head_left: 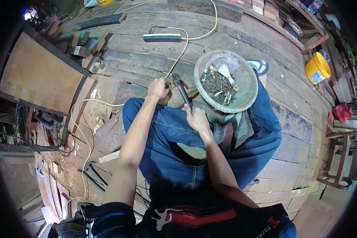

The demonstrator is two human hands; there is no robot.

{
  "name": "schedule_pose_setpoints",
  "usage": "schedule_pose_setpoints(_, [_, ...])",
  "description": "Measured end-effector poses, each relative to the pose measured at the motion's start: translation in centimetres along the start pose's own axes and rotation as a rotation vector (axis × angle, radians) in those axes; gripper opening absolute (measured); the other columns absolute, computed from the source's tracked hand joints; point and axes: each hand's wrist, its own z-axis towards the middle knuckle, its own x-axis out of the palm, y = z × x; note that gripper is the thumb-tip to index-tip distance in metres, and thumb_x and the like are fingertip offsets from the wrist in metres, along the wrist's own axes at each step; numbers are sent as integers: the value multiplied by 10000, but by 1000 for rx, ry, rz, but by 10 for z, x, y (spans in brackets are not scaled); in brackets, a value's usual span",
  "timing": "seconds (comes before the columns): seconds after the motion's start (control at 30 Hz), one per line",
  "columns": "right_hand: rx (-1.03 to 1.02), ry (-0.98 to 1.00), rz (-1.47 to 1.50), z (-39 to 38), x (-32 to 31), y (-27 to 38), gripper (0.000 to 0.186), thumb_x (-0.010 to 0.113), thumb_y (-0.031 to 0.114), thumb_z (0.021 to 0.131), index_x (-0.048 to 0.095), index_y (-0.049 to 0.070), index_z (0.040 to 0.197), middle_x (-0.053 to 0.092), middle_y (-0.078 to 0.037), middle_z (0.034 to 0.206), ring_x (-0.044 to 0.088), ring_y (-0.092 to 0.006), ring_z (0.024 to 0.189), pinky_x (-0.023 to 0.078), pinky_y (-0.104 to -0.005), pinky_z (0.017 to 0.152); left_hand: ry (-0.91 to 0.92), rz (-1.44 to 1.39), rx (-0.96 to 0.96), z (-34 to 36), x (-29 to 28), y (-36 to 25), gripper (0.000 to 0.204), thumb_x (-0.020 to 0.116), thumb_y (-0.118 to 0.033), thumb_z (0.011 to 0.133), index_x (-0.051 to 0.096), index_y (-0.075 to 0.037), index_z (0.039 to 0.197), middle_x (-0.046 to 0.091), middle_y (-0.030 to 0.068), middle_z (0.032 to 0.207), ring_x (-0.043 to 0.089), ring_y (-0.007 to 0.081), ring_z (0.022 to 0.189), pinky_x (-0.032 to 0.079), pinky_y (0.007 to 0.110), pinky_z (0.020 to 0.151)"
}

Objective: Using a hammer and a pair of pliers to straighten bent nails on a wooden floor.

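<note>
My right hand (197,118) is closed round the dark handle of a hammer (183,92). The hammer's head points away from me and lies just right of my left hand (158,89). That left hand is low over the floorboards beyond my left knee, its fingers curled together; whatever they may hold is hidden. To the right of the hammer stands a wide grey bowl (248,92), slightly tilted, near my bent legs. Several rusty nails (220,86) fill its bottom. A pale, flat, spatula-like piece (224,71) lies on top of the nails.
A pale cord (185,47) runs across the planks past a power strip (162,37). Wood offcuts (83,49) and a wooden panel (39,71) stand at left. Pliers-like long handles (94,174) lie by my left elbow. A yellow bucket (317,68) stands at right, near a wooden chair (339,162).
</note>
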Motion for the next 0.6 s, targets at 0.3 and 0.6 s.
schedule_pose_setpoints(0.3, [64,60,57,-2,-4,7,571,442,424,975,647,-98,870,595,-366,781,595,-531,852,479,-572,787,-79,66,-1,-7,-5,-4,151,720,-164,705,742,-109,843,713,138,850,690,303,837,548,412,765])
schedule_pose_setpoints(0.6, [114,96,93,-2,-2,8,574,435,425,975,651,-96,870,596,-368,819,591,-522,873,472,-561,818,-26,27,-3,-2,1,2,172,714,-195,727,734,-97,868,700,177,907,679,338,879,546,430,786])
